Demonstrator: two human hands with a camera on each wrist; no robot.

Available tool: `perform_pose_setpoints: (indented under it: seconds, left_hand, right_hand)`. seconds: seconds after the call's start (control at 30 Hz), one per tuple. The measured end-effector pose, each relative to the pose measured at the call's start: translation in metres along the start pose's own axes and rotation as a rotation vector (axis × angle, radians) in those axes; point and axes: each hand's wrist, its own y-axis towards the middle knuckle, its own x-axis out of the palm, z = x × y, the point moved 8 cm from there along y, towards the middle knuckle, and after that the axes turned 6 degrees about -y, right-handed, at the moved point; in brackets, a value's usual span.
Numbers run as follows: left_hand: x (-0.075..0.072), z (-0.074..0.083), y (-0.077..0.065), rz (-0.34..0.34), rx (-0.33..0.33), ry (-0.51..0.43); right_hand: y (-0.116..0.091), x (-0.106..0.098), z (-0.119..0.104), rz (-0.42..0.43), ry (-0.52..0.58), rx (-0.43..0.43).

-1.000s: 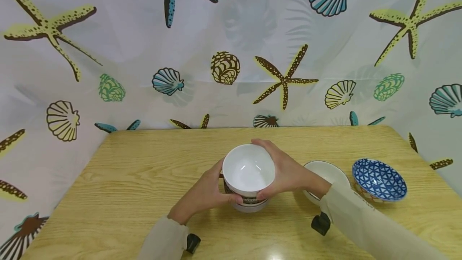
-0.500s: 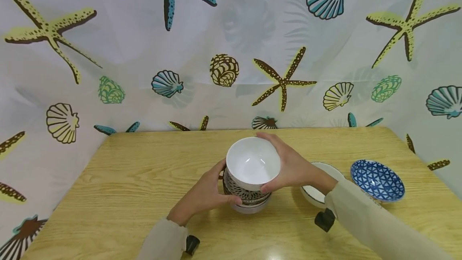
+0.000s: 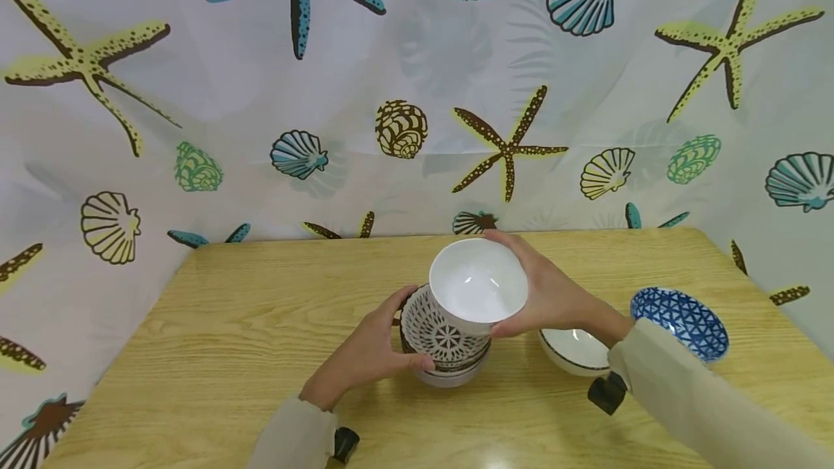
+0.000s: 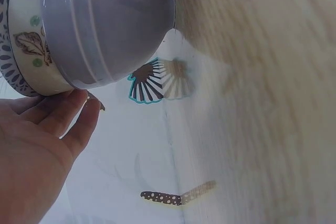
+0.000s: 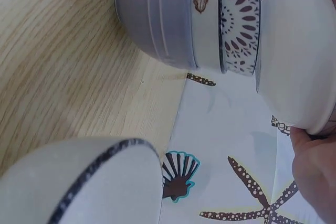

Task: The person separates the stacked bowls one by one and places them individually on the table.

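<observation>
My right hand point(image 3: 554, 292) grips a white bowl point(image 3: 478, 281) by its rim and side, tilted, just above and to the right of a stack. Topping that stack is a bowl with a dark flower-like pattern point(image 3: 443, 335). Below it, the right wrist view shows a cream bowl with a leaf print point(image 5: 206, 30) and a lavender-grey bowl point(image 5: 170, 19) at the bottom. My left hand point(image 3: 368, 357) holds the left side of the stack, thumb in front and fingers behind. In the left wrist view its fingertips touch the cream bowl near the lavender-grey one.
On the right of the wooden table point(image 3: 260, 310) stands a white bowl with a dark rim point(image 3: 576, 353), partly under my right forearm. Beyond it sits a blue-and-white patterned bowl point(image 3: 684, 320), partly hidden by the sleeve. A shell-and-starfish cloth point(image 3: 352, 187) hangs behind the table.
My right hand has lifted the white bowl off the stack and moved it up and to the right, uncovering the patterned bowl. The left hand has stayed at the stack.
</observation>
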Motion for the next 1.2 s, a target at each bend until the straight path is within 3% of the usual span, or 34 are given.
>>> perform_pose_setpoints:
  seconds: [1.2]
  left_hand:
    - [0.001, -0.005, -0.001, -0.001, -0.078, 0.064]
  right_hand:
    - [-0.060, -0.070, 0.045, 0.149, -0.209, 0.202]
